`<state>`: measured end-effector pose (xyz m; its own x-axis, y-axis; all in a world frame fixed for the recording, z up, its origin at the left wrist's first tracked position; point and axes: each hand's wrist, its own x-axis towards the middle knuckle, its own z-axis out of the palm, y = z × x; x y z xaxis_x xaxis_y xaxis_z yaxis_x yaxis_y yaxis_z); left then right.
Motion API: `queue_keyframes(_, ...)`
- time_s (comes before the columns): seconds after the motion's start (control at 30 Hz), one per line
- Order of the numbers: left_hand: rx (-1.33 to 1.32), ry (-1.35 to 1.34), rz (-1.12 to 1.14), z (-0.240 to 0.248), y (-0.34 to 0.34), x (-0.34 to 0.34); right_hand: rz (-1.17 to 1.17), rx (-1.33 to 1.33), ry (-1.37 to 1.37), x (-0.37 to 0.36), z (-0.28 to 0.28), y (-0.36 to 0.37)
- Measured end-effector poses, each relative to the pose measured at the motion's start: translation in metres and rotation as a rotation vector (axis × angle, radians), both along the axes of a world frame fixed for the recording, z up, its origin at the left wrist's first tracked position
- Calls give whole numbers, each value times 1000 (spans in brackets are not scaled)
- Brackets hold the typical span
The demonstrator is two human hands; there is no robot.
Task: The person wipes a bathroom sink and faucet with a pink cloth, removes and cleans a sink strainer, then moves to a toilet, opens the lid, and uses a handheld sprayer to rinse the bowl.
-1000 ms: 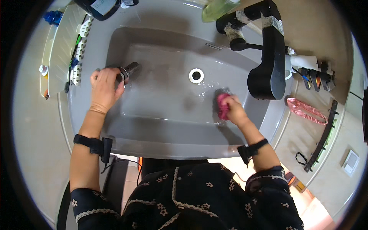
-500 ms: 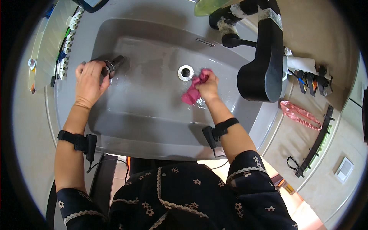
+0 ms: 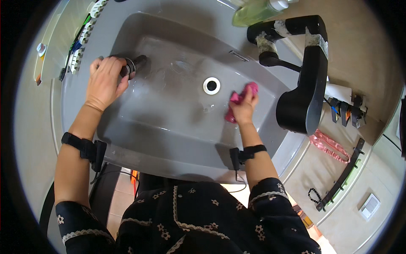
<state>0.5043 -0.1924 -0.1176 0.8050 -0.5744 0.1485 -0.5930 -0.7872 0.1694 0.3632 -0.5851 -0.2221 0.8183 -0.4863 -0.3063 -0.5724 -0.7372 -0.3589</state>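
Nearest me, the near rim of the grey basin [image 3: 169,110], and in over it come two forearms, a dark strap on each. On the right side, the right hand [image 3: 243,111] is down in the bowl, fingers closed around a bunched pink cloth [image 3: 250,89]; one fold pokes out on the far side, another on the near left. The cloth sits right of the drain [image 3: 212,86], near it but apart, and seems to lie against the basin floor, which shines with wet patches. Looks like wiping the bowl is the step in hand. Another stroke, I'd judge, calls for the cloth to be kept bunched and pressed flat, with the knuckles clear of the black faucet [image 3: 299,110] overhanging on the right.

A little farther, over at the left wall, the left hand [image 3: 107,79] has its fingers curled around the left end of a dark cylinder [image 3: 139,62] with a shiny ring; the free end points right, into the bowl. What the cylinder is, I can't tell. Holding it out of the cloth's way seems sensible. At the far edge, a bottle of green liquid [image 3: 253,13].
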Motion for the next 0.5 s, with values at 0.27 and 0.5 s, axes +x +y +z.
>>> queue_keyframes(0.27,73,91,56,2,2,-1,98,479,-186,14,28,30)
queue_keyframes(0.5,-1,29,44,-2,2,0,275,178,366,-57,45,66)
